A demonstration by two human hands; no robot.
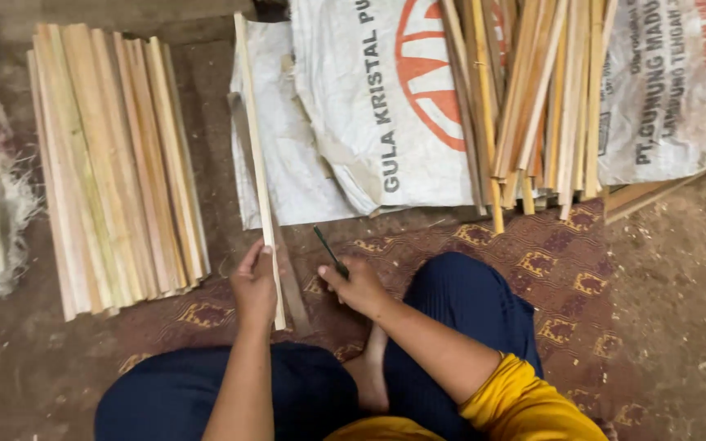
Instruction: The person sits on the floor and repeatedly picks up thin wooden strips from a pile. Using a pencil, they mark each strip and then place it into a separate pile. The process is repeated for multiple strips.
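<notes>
Both hands sit low in front of my crossed legs. My left hand (255,286) is wrapped around the near end of a long thin wooden slat (258,167), fingers curled on it and thumb along its side. The slat runs straight away from me, its far end reaching up over the white woven sack (369,122) and its near end poking out just below my palm. My right hand (359,286) is closed on a slim dark tool (330,250), pinched between thumb and fingers, its tip angled up and to the left, near the slat but not touching it.

Under the slat lies a flat grey strip (292,294), almost parallel to it, on the patterned mat (565,269). A narrow gap of mat stays open between my two hands; to the right the mat gives way to bare dirt floor (680,310) with plenty of room.

On the left, a tidy row of cut slats (116,163) lies side by side, just beside my left hand, so there is little space that way. Ahead on the right, a loose bundle of sticks (533,98) rests across the sacks, its ends hanging over the mat. A wooden board (639,196) sticks out from beneath the right-hand sack. My bare foot (373,367) is tucked between my knees.
</notes>
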